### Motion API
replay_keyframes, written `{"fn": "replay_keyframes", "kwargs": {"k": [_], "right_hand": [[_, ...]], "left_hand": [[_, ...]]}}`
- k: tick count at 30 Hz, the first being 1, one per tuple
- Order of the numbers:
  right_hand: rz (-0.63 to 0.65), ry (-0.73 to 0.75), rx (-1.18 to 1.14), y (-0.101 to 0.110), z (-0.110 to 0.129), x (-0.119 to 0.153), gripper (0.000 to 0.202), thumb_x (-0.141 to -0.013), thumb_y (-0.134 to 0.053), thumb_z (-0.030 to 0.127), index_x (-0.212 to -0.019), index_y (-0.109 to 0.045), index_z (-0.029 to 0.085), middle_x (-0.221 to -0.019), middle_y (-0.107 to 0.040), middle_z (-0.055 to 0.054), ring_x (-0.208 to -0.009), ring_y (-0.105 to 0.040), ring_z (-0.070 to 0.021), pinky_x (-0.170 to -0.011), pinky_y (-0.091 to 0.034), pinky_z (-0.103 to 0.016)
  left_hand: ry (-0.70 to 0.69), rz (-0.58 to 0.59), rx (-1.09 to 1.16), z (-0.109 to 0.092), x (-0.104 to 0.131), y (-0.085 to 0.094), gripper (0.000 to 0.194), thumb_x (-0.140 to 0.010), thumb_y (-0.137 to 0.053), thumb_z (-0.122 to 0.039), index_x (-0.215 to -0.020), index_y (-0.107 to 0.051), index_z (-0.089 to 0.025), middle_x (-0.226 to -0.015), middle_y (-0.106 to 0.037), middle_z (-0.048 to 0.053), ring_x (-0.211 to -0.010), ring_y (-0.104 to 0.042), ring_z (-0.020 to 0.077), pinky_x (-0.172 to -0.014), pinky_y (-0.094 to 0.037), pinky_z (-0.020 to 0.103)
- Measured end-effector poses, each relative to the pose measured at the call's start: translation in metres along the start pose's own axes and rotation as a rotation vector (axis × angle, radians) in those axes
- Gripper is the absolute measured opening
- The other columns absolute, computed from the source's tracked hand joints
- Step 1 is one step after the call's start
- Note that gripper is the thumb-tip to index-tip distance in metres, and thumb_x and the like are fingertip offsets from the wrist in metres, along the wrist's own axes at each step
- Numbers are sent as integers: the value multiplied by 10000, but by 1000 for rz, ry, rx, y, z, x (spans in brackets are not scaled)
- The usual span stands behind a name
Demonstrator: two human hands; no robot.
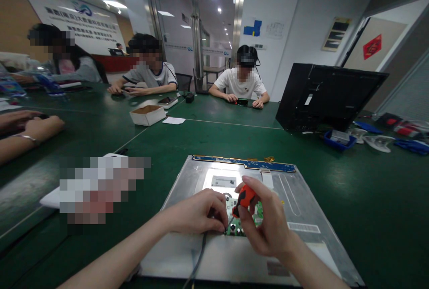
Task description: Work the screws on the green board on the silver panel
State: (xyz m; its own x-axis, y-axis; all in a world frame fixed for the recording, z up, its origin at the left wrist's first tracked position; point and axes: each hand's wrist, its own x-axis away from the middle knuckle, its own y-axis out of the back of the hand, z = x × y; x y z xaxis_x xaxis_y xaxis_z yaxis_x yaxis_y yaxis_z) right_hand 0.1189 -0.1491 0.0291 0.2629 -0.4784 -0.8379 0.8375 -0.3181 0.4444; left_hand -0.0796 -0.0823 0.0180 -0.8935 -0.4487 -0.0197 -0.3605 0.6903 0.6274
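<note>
A flat metal-backed display panel (181,253) lies on the table in front of me, with a green circuit board (239,231) at its middle. My right hand (270,219) grips a screwdriver with a red and black handle (247,196). Its thin shaft slants down to the left, towards the board's lower left corner. At that corner my left hand (203,212) is closed, thumb and fingertips pinched together. What they pinch is hidden. A dark cable (201,257) runs from beneath this hand to the panel's near edge. Along the far edge sits a narrow blue circuit strip (221,160).
A large black monitor (325,96) stands at the right, by a blue tray (339,140). Further off are an open white box (147,114) and a paper slip (173,121). People sit around the green table (214,134); a person's hands (40,128) rest at the left.
</note>
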Motion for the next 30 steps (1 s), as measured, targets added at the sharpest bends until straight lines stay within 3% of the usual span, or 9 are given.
{"fn": "replay_keyframes", "kwargs": {"k": [10, 14, 21, 25, 30], "right_hand": [[-70, 24, 128, -4, 1, -1, 438, -939, -485, 254, -1359, -369, 209, -899, -684, -55, -677, -639, -183, -532, -496, -305], [-31, 20, 53, -2, 1, -4, 448, -939, -492, 232, -1367, -364, 209, -819, -661, -23, -613, -598, -164, -488, -454, -286], [26, 14, -65, 1, 0, -3, 573, -879, -463, 135, -1433, -317, 147, -970, -658, -85, -730, -611, -180, -573, -494, -322], [-14, 7, 7, -2, 2, -2, 516, -899, -482, 157, -1397, -348, 167, -853, -646, -43, -647, -596, -173, -499, -449, -309], [-63, 25, 35, -5, 1, -3, 431, -939, -504, 219, -1349, -372, 200, -865, -662, -28, -570, -571, -146, -464, -437, -292]], "left_hand": [[-4, -7, 8, -3, 0, 0, 78, -821, -702, -251, -862, -761, -222, -848, -651, 28, -770, -582, 170, -695, -465, 265], [-4, -1, 14, -1, 0, 0, 66, -813, -710, -244, -849, -760, -220, -855, -651, 27, -774, -580, 171, -725, -470, 280], [2, 4, 4, -3, -1, 1, 49, -810, -705, -217, -813, -754, -212, -847, -648, 22, -758, -580, 164, -728, -472, 282], [15, 2, 0, -4, -1, 0, 50, -801, -709, -209, -819, -755, -209, -846, -647, 22, -749, -582, 162, -697, -470, 269], [-4, -11, 10, -3, -1, 0, 50, -802, -706, -219, -804, -755, -212, -825, -646, 18, -742, -578, 159, -700, -469, 269]]}}
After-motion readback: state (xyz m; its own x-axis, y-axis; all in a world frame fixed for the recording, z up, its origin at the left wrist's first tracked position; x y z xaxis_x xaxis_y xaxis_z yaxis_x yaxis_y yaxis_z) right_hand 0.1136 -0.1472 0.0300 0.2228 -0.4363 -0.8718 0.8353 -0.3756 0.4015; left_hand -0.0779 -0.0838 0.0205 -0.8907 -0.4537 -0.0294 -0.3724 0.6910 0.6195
